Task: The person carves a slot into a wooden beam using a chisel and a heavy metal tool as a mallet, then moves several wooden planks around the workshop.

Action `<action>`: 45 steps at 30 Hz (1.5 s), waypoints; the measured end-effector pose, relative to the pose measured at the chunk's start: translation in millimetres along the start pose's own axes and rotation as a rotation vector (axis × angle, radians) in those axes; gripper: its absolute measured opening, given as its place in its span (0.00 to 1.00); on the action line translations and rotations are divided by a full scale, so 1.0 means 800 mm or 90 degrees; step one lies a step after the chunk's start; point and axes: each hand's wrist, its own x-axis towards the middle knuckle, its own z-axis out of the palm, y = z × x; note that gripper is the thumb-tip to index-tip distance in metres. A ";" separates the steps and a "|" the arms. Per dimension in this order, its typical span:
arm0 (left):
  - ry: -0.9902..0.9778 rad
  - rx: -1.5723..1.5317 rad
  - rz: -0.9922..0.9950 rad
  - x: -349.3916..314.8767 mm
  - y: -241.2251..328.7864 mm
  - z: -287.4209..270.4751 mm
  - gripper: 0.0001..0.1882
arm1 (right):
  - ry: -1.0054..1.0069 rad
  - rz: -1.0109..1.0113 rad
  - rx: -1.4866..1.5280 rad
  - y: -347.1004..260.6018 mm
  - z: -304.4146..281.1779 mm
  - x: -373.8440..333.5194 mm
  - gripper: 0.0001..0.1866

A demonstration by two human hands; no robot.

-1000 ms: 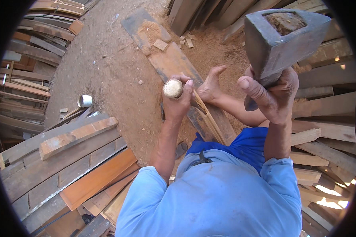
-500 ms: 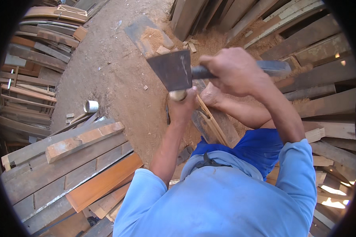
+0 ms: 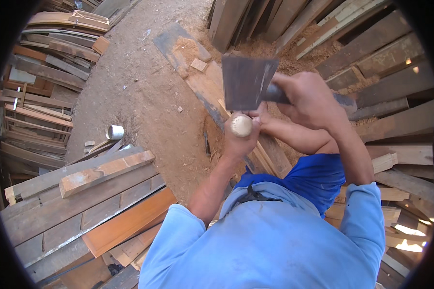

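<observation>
In my left hand, closed in a fist, is a chisel whose round pale wooden handle end faces up; its blade is hidden below the fist. My right hand wraps the dark handle of a hatchet. The wide, dark hatchet head hangs just above and beyond the handle end; whether they touch I cannot tell. Under my hands a narrow piece of wood lies along a plank. My bare foot, partly hidden, rests by the work, beyond my left hand.
Sawdust and a small wood block lie on the far end of the plank. A slim dark tool is on the dirt floor. Stacked boards stand at left near a white cup; more timber leans at right.
Both hands have shifted to the right, carrying the hatchet and the chisel. The chisel's handle end, partly covered before, shows fully. The small block and the dark tool on the floor are less hidden.
</observation>
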 end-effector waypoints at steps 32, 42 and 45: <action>-0.080 0.028 0.092 -0.029 -0.003 0.023 0.08 | 0.014 0.098 -0.058 -0.033 0.008 -0.084 0.18; -0.100 -0.004 0.046 0.009 -0.031 0.030 0.11 | 0.760 -0.062 0.133 -0.046 -0.152 -0.088 0.03; -0.098 0.081 0.202 -0.007 -0.018 0.035 0.11 | 0.536 -0.167 0.234 -0.054 -0.092 -0.081 0.09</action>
